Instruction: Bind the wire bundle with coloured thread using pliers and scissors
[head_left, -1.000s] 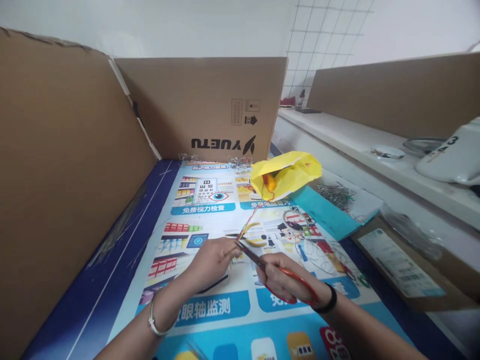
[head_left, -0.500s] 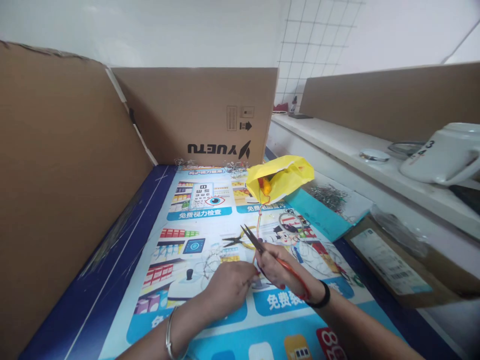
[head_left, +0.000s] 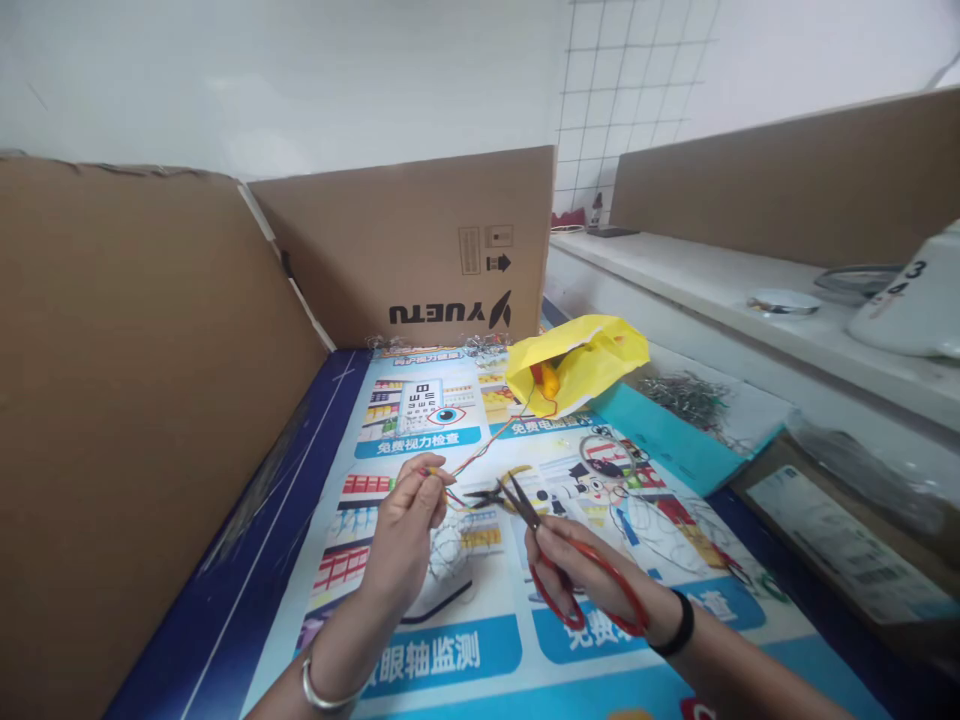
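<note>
Pinched between the thumb and fingers of my left hand (head_left: 409, 515) are thin coloured threads (head_left: 480, 453), red, yellow and dark. They run from the hand up to a yellow bag (head_left: 622, 345), whose mouth shows red and yellow balls of thread (head_left: 549, 380). My right hand (head_left: 574, 555) is wrapped around red-handled scissors (head_left: 527, 500), their blades pointing up and left and slightly apart. Behind the scissor tips lie pliers (head_left: 486, 496) with dark jaws and yellow handles, partly hidden. Below them is a loose tangle of thin wire (head_left: 448, 548).
A blue box (head_left: 660, 440) full of metal wire pieces stands at the right, beside a cardboard package (head_left: 847, 540). Cardboard panels (head_left: 375, 250) wall the left and back. A white mug (head_left: 911, 300) is on the ledge. Wire rings (head_left: 607, 455) lie on the printed mat.
My left hand has moved up and left, away from the scissors, drawing the threads into a slant. My right hand has turned, and the scissors' red handles show more fully. The view has shifted slightly.
</note>
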